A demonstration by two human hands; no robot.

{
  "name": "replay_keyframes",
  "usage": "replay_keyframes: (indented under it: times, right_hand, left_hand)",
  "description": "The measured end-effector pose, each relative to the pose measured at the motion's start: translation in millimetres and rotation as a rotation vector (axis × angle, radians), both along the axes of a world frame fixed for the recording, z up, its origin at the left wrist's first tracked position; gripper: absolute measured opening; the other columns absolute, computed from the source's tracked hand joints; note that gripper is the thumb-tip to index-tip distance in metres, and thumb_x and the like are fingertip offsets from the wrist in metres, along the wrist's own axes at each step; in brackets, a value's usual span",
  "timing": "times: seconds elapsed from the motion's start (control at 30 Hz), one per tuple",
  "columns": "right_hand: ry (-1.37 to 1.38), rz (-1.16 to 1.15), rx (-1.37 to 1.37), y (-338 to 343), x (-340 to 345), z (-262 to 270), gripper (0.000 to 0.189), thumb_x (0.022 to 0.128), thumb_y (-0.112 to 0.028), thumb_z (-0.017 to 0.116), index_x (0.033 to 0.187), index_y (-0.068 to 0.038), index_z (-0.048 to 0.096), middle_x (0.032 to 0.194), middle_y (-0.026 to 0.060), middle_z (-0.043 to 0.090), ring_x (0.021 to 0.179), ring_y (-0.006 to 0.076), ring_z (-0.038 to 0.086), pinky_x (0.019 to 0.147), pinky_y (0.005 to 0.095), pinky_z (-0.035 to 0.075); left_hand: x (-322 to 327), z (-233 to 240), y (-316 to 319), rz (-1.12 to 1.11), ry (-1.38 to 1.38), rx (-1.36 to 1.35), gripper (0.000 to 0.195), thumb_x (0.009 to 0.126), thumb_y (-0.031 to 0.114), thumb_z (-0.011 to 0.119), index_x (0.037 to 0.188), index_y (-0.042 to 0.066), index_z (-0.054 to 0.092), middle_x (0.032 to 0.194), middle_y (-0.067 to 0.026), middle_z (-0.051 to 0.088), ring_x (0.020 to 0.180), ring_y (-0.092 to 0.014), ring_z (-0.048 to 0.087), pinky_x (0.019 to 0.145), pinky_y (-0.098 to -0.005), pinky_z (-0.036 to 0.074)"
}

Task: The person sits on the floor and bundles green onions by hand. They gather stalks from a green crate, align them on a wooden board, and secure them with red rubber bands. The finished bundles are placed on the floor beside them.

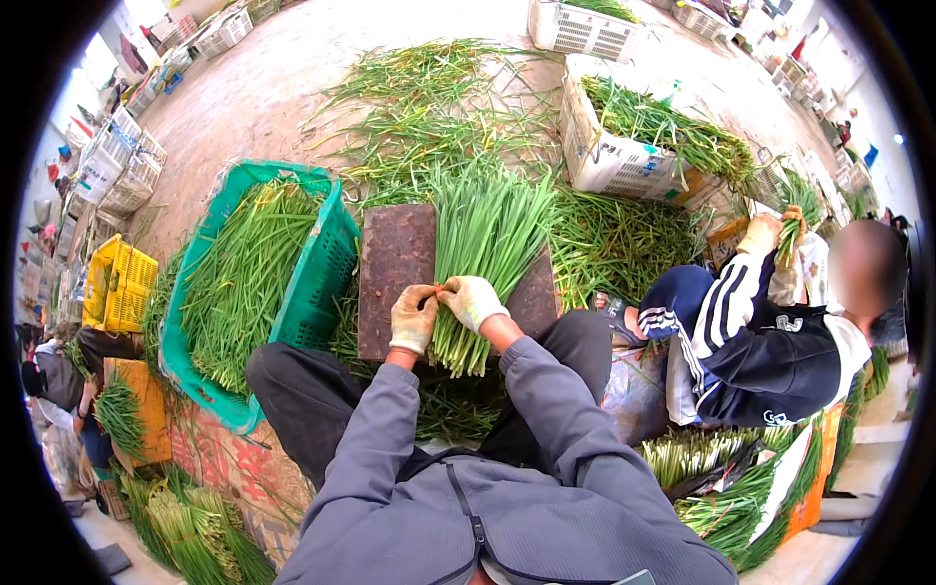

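A thick bunch of garlic chives (pixel 490 227) lies on a dark brown board (pixel 395 263) between my knees. Its cut stem ends point towards me, and its leaves fan out away from me. At the bunch's left edge, a thin orange-red tie (pixel 438 289) is pinched between the fingertips of both hands. My left hand (pixel 414 318), in a stained whitish glove, grips the tie from the left. Across the stems lies my right hand (pixel 472 303), gloved too, its thumb and finger closed on the tie. Most of the tie is hidden.
To the left stands a green plastic crate (pixel 344 241) full of loose chives. White crates (pixel 585 146) hold more at the back right. Loose leaves (pixel 424 95) litter the floor ahead. Close on my right sits a co-worker (pixel 775 358) holding chives. Tied bunches (pixel 197 534) lie behind left.
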State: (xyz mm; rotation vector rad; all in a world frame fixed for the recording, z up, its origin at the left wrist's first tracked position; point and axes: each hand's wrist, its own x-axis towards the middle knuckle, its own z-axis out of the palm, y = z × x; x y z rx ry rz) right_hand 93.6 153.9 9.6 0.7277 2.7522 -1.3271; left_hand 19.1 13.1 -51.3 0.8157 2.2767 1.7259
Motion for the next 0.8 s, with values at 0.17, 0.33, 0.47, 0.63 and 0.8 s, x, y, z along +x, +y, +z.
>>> replay_keyframes:
  times: [0.17, 0.33, 0.47, 0.63, 0.8]
  right_hand:
    - [0.085, -0.043, -0.045, -9, -1, -2, 0.025, 0.087, -0.029, 0.069, 0.099, -0.007, 0.073, 0.091, 0.0175, 0.071, 0.086, 0.0352, 0.068, 0.078, 0.0407, 0.053]
    - [0.100, -0.084, 0.024, -6, -2, -15, 0.023, 0.087, -0.028, 0.069, 0.094, -0.006, 0.072, 0.089, 0.0186, 0.070, 0.085, 0.0369, 0.068, 0.075, 0.0423, 0.053]
    - [0.155, -0.070, 0.083, -5, -1, -22, 0.023, 0.086, -0.028, 0.069, 0.090, -0.005, 0.071, 0.086, 0.0200, 0.068, 0.083, 0.0389, 0.066, 0.073, 0.0445, 0.052]
    - [0.129, 0.007, 0.227, -6, 14, -2, 0.019, 0.081, -0.027, 0.071, 0.087, -0.009, 0.072, 0.084, 0.0173, 0.068, 0.083, 0.0369, 0.066, 0.074, 0.0450, 0.053]
    - [0.082, -0.043, 0.235, -6, 31, -1, 0.016, 0.084, -0.022, 0.069, 0.088, -0.007, 0.073, 0.089, 0.0168, 0.067, 0.088, 0.0349, 0.065, 0.080, 0.0432, 0.052]
  left_hand:
    - [-13, -4, 1, -0.011, -0.108, -0.064, 0.021, 0.091, 0.020, 0.063, 0.102, 0.003, 0.070, 0.098, -0.0126, 0.071, 0.093, -0.025, 0.068, 0.087, -0.0337, 0.051]
    - [-13, 14, 19, 0.047, -0.493, -0.133, 0.033, 0.088, 0.032, 0.072, 0.097, 0.001, 0.075, 0.090, -0.0049, 0.073, 0.084, -0.013, 0.062, 0.081, -0.0300, 0.049]
    - [-12, 10, 18, 0.106, -0.425, -0.116, 0.027, 0.084, 0.026, 0.076, 0.095, 0.002, 0.076, 0.088, -0.0068, 0.074, 0.080, -0.013, 0.065, 0.078, -0.0300, 0.052]
    - [2, 9, 15, 0.262, -0.105, -0.028, 0.017, 0.084, 0.020, 0.073, 0.084, 0.002, 0.072, 0.082, -0.0091, 0.070, 0.077, -0.021, 0.067, 0.075, -0.0342, 0.052]
    - [14, 40, 13, 0.198, 0.395, -0.148, 0.011, 0.082, 0.015, 0.071, 0.076, 0.005, 0.068, 0.078, -0.0110, 0.064, 0.078, -0.032, 0.062, 0.074, -0.0424, 0.048]
